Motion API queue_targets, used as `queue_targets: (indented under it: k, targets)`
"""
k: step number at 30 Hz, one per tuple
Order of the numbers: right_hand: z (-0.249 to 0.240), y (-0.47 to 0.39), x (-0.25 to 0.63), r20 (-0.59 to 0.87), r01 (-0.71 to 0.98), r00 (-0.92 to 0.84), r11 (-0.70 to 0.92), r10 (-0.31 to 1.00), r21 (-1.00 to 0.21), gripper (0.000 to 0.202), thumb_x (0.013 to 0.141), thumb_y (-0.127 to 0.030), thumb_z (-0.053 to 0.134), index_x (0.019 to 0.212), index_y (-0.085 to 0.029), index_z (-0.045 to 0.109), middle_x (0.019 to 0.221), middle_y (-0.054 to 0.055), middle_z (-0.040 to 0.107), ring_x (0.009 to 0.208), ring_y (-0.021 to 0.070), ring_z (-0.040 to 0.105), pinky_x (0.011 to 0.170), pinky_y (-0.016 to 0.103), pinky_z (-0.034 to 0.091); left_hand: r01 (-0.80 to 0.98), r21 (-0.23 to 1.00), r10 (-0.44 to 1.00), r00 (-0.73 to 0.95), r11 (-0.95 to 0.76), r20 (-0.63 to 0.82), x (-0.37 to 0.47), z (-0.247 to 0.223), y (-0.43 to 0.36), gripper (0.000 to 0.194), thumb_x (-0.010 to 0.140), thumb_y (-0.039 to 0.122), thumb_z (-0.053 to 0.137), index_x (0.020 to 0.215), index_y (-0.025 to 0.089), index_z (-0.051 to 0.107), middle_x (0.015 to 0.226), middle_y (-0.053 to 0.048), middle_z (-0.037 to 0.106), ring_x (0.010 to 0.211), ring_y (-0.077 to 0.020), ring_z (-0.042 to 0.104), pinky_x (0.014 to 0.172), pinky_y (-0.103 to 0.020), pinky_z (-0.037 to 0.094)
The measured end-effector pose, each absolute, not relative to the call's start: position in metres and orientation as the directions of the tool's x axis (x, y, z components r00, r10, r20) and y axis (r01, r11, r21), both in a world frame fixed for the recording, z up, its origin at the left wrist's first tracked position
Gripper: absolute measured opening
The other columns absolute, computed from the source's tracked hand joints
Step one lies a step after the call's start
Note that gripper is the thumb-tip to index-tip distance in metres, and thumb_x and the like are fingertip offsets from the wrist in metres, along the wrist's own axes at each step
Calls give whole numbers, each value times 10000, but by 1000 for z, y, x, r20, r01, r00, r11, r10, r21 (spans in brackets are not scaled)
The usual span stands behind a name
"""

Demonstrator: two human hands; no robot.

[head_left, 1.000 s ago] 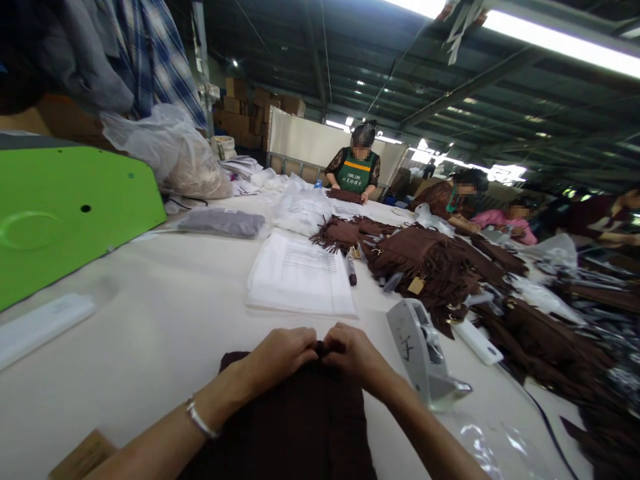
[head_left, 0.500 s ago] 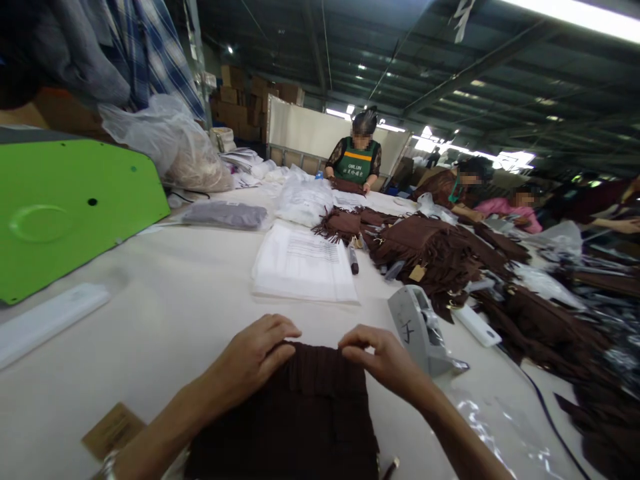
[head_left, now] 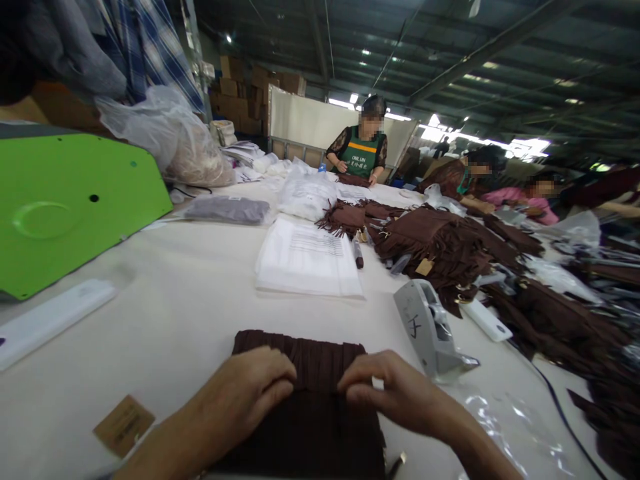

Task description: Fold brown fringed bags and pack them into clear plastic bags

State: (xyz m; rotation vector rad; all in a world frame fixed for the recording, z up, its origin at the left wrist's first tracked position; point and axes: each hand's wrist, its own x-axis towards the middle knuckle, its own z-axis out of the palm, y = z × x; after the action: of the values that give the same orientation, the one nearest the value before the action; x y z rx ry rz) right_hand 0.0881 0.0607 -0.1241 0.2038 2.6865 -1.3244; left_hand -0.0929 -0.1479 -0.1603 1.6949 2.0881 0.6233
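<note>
A dark brown fringed bag (head_left: pixel 320 437) lies flat in front of me, its strips gathered in a band along the far edge. My left hand (head_left: pixel 257 387) is curled over the left side of that band, thumb and fingers closed at the strips. On the right side, my right hand (head_left: pixel 387 390) pinches at the strips with bent fingers, a small gap showing behind the fingertips. Both wrists rest low over the bag. A brown cardboard tag (head_left: pixel 124 425) lies to the left of my left forearm. A small metal-ended piece (head_left: pixel 400 461) sticks out at the bag's right edge.
A grey tape dispenser (head_left: pixel 425 327) stands to the right, near a clear plastic bag (head_left: pixel 510 427) and a cable. Printed white sheets (head_left: pixel 310 260) lie ahead. Brown fringed bags (head_left: pixel 440 247) are heaped at right. A green machine panel (head_left: pixel 75 207) stands left. Co-workers (head_left: pixel 363 150) are beyond.
Both hands have drawn back toward me from the bag's far edge onto the fringe band, leaving that edge uncovered. The camera view has shifted slightly.
</note>
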Motion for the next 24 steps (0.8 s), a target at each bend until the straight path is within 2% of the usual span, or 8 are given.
queue_targets:
  k: [3,6,8,10,14,16,21,24]
  targets:
    - [-142,64,75,-40,149,-985,700,170,-699,280,914,-284,570,1168,-254,686,1159,35,705,1057,212,645,954,330,484,825,473,935,-355,310,5,-102,-166,-132,167,922,179,465,973,226,616,992,-30,625,944,-215,566,832,-346,412]
    - [-160,59,73,-21,53,-998,760,51,-647,264,900,-295,608,1149,-264,694,1207,30,688,1206,225,569,1060,361,414,827,400,909,-415,395,-42,-95,-176,-125,108,892,191,510,901,193,617,978,-59,610,956,-254,539,851,-405,394]
    - [-165,53,73,3,39,-999,762,54,-647,171,922,-293,585,994,-266,738,1026,8,741,1122,201,614,1002,327,452,824,403,909,-415,398,-48,-86,-177,-129,84,881,204,528,864,196,609,970,-54,603,949,-256,526,838,-413,380]
    - [-166,48,68,66,61,-989,763,135,-644,185,940,-273,551,952,-262,736,949,7,740,1018,184,644,932,308,484,816,434,916,-396,381,-60,-77,-173,-138,77,875,214,535,838,209,601,953,-39,598,929,-245,520,820,-406,368]
    - [-175,33,44,174,18,-971,780,162,-626,264,921,-179,529,1121,-236,690,1144,48,693,1112,195,592,1001,338,446,787,513,938,-316,342,-141,-70,-159,-160,61,842,215,568,789,226,595,896,-1,600,879,-209,524,798,-370,356]
    - [-182,23,34,181,-19,-976,784,120,-621,285,903,-118,500,1073,-214,707,1137,56,691,1126,198,580,1015,344,428,769,536,937,-308,348,-166,-74,-156,-170,79,843,206,550,780,226,593,885,1,599,869,-199,529,774,-345,361]
    - [-181,6,35,158,-80,-987,751,33,-656,324,834,-31,469,893,-226,722,911,14,710,948,173,615,908,315,455,688,614,902,-422,386,-95,-96,-163,-197,153,896,242,451,831,228,590,889,-10,601,859,-187,551,760,-314,388]
    - [-174,6,38,145,8,-976,699,160,-715,339,833,-35,450,931,-236,704,926,-4,708,915,153,622,876,290,464,615,671,847,-531,414,-36,-106,-169,-205,211,934,314,413,854,234,591,870,-6,600,833,-183,555,760,-313,405]
